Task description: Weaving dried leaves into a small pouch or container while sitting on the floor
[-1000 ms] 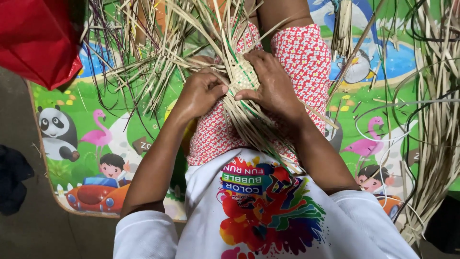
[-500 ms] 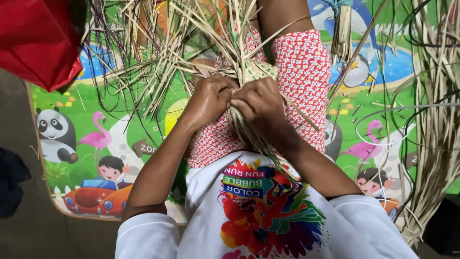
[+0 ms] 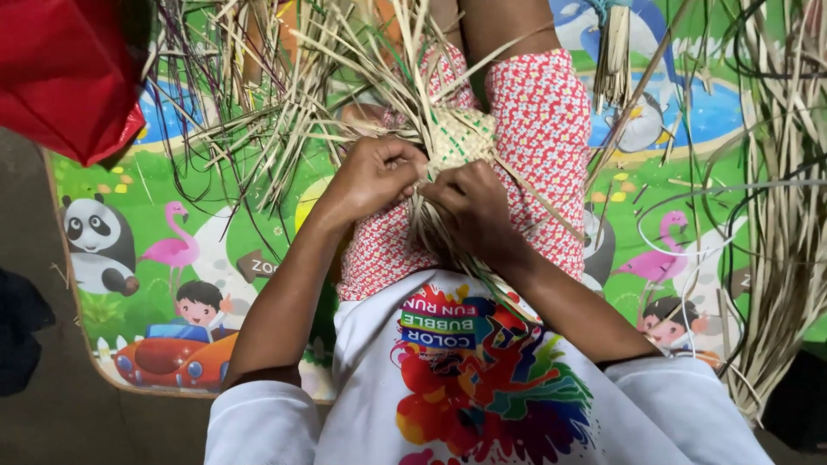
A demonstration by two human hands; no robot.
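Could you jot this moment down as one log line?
left hand: gripping straw strips | right hand: pinching woven patch | on lap, over play mat

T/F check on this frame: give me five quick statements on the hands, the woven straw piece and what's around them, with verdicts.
1. Both hands, left hand and right hand, grip the pale woven straw piece over the lap. True.
2. The woven straw piece lies on a bare wooden table. False: it sits above the red-and-white floral patterned trousers.
3. A colourful cartoon play mat with a panda and flamingos lies beneath the person. True.
4. A bundle of loose dried straw strips lies at the frame's right side. True.
5. The red cloth covers the right hand. False: it sits at the upper left corner, apart from both hands.
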